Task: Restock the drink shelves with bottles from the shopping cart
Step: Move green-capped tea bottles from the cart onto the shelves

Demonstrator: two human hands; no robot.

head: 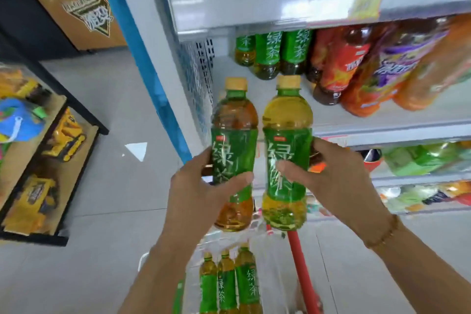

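- Before the drink shelf (392, 132), you hold two green-tea bottles upright, side by side and nearly touching.
- Your left hand (201, 186) is wrapped around the label of the left bottle (234, 140), thumb across the front and fingers curled behind it.
- Your right hand (334, 173) grips the right bottle (286, 135) the same way at label height; a beaded bracelet (384, 232) sits on that wrist.
- Both bottles have yellow caps and hang in the air in front of the shelf edge, above the shopping cart (300, 262).
- Down in the cart, three more green-tea bottles (226, 283) stand close together.
- On the shelf, matching green-tea bottles (270, 53) stand at the back left, with red and orange drink bottles (356, 69) just beside them, blurred, so their labels are hard to read.
- Off to your left, a low rack (51, 160) carries yellow toy trucks.
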